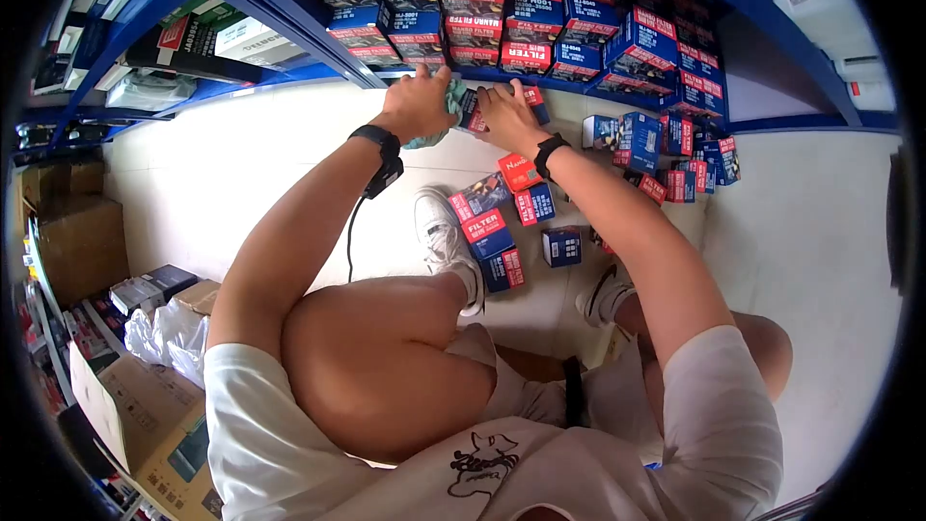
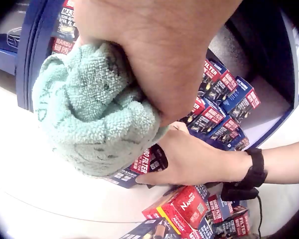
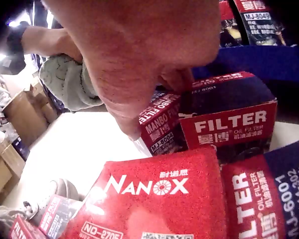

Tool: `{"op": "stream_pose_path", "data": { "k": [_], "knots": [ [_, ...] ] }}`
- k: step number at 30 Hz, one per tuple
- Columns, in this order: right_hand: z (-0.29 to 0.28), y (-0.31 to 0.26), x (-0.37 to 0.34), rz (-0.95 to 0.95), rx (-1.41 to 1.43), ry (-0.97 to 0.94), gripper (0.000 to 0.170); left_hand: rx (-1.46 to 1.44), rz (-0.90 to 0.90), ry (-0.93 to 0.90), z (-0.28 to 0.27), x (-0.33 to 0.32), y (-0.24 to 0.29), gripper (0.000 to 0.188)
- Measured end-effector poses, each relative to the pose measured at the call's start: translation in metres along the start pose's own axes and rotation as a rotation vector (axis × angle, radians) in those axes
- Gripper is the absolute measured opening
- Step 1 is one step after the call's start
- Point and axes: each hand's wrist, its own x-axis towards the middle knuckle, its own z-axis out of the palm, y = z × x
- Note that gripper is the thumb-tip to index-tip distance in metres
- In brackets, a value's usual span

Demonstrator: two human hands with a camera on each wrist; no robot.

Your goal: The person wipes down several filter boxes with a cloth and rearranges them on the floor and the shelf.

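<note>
The left hand (image 1: 417, 106) grips a crumpled pale green cloth (image 2: 97, 107), which bulges out beneath the palm in the left wrist view. Just right of it, the right hand (image 1: 509, 120) holds a small red and blue filter box (image 3: 162, 124) on the floor, thumb on one side; its other fingers are partly hidden. Against that box stands another filter box (image 3: 229, 117), by the shelf's blue bottom edge. A red Nanox box (image 3: 154, 194) lies nearer the body, beside more filter boxes (image 1: 485, 227).
Stacked filter boxes (image 1: 473, 0) fill the blue shelf (image 1: 318, 29) ahead. Loose boxes (image 1: 639, 140) lie on the floor at the right. A shoe (image 1: 442, 232) is close to the nearer boxes. Cardboard boxes (image 1: 82, 241) and a plastic bag (image 1: 169, 336) are at the left.
</note>
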Motion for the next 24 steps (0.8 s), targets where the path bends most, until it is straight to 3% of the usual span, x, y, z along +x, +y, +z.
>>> {"op": "stream_pose_path", "data": {
  "k": [5, 15, 20, 21, 24],
  "knots": [
    [-0.017, -0.003, 0.003, 0.023, 0.088, -0.084, 0.064, 0.004, -0.014, -0.021, -0.005, 0.0, 0.004, 0.073],
    [-0.102, 0.001, -0.021, -0.086, 0.157, -0.151, 0.072, -0.017, -0.006, 0.019, -0.01, 0.005, 0.016, 0.073],
    [-0.134, 0.024, -0.044, -0.07, 0.306, -0.27, 0.078, 0.029, 0.045, -0.005, -0.01, 0.011, 0.032, 0.073],
    [-0.149, 0.027, -0.048, -0.036, 0.334, -0.378, 0.082, 0.018, 0.064, 0.001, -0.009, 0.011, 0.035, 0.072],
    [-0.175, 0.044, -0.071, -0.091, 0.415, -0.298, 0.079, 0.039, 0.1, -0.017, -0.01, 0.014, 0.047, 0.07]
  ]
}}
